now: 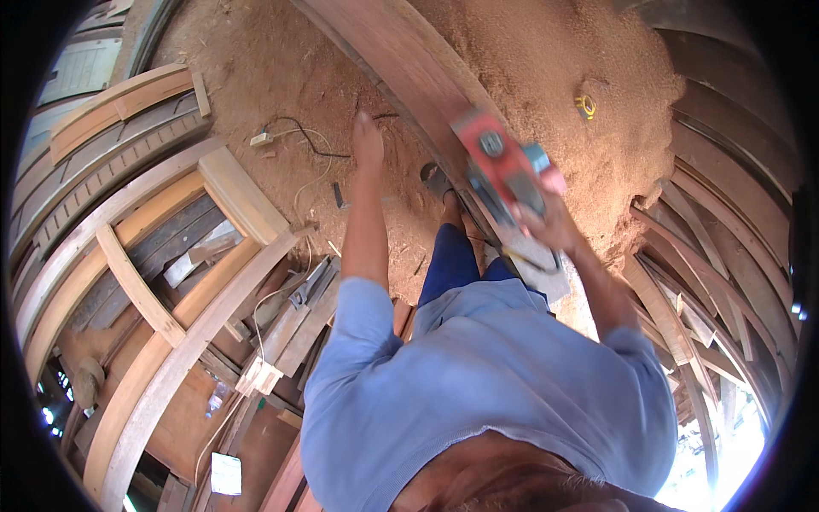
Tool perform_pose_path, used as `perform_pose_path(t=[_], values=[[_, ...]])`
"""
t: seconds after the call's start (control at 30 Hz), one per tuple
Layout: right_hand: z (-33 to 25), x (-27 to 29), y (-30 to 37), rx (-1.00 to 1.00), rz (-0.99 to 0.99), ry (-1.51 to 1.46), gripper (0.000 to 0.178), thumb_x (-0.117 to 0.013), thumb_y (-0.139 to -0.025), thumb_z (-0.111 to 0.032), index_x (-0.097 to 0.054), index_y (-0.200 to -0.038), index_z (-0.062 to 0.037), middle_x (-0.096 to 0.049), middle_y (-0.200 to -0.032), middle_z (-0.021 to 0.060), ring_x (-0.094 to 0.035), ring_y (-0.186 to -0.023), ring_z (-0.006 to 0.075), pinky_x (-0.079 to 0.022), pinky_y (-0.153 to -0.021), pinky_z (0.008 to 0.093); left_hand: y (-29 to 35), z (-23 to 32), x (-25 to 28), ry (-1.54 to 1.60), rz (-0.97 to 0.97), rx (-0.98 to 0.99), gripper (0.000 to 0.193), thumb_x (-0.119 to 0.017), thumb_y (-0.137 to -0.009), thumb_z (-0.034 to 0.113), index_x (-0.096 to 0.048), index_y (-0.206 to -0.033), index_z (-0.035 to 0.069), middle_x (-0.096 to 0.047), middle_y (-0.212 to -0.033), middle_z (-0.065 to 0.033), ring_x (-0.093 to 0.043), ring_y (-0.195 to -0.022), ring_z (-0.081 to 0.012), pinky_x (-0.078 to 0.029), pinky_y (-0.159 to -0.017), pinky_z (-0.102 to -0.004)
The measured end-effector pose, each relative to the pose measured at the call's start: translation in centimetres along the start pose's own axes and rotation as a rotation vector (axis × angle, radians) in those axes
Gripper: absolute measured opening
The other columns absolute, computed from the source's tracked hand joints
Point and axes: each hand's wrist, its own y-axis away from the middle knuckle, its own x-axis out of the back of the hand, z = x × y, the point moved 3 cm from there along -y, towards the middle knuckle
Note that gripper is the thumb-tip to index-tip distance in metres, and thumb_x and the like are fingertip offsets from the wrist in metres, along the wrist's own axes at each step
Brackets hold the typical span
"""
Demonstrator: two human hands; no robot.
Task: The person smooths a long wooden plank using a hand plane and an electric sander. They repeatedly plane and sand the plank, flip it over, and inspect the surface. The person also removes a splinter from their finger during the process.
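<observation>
From far off, I see the left hand (368,141) over the dirt floor (546,51) and a red power tool (490,149) in the right hand (553,220).
At the left I see a wooden frame (141,286), then a small pale box (262,139) on the dirt floor. The left hand is blurry; I can't tell if it's wide or narrow. Next is a long beam (418,72) with the red power tool on top. Then come a yellow ring (589,109) and brown planks (734,136).
</observation>
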Motion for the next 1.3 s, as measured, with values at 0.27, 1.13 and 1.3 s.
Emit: perform_pose_path(t=[0.27,1.13,1.3], values=[[4.0,-0.8,9.9,-0.147,-0.002,-0.043,0.06,-0.076,-0.088,-0.027,-0.055,-0.136,0.0011,-0.069,-0.116,0.0278,-0.068,-0.113,0.0395,-0.053,-0.094,0.0458,29.1,-30.1,-3.0,-0.501,-0.601,0.249,0.053,-0.053,-0.095,0.045,-0.071,-0.112,-0.002,-0.069,-0.11,-0.0311,-0.067,-0.112,-0.0406,-0.05,-0.097,-0.0454],[2.3,-1.9,6.4,-0.074,-0.11,-0.037,0.07,-0.07,-0.094,-0.047,-0.049,-0.143,-0.0023,-0.071,-0.107,0.0186,-0.07,-0.093,0.0262,-0.055,-0.081,0.0364,35.2,-26.2,-0.4,-0.213,-0.286,0.404,0.047,-0.055,-0.095,0.038,-0.069,-0.122,0.002,-0.072,-0.116,-0.0224,-0.067,-0.113,-0.0339,-0.049,-0.098,-0.0396],[10.0,-2.9,23.5,-0.073,-0.058,-0.051,0.067,-0.075,-0.091,-0.032,-0.049,-0.143,0.0016,-0.07,-0.115,0.0238,-0.068,-0.109,0.0327,-0.052,-0.096,0.0425,40.9,-25.2,-2.0,-0.257,-0.394,0.438,0.048,-0.057,-0.095,0.04,-0.069,-0.124,0.004,-0.072,-0.117,-0.0209,-0.068,-0.114,-0.0337,-0.049,-0.099,-0.0393]])
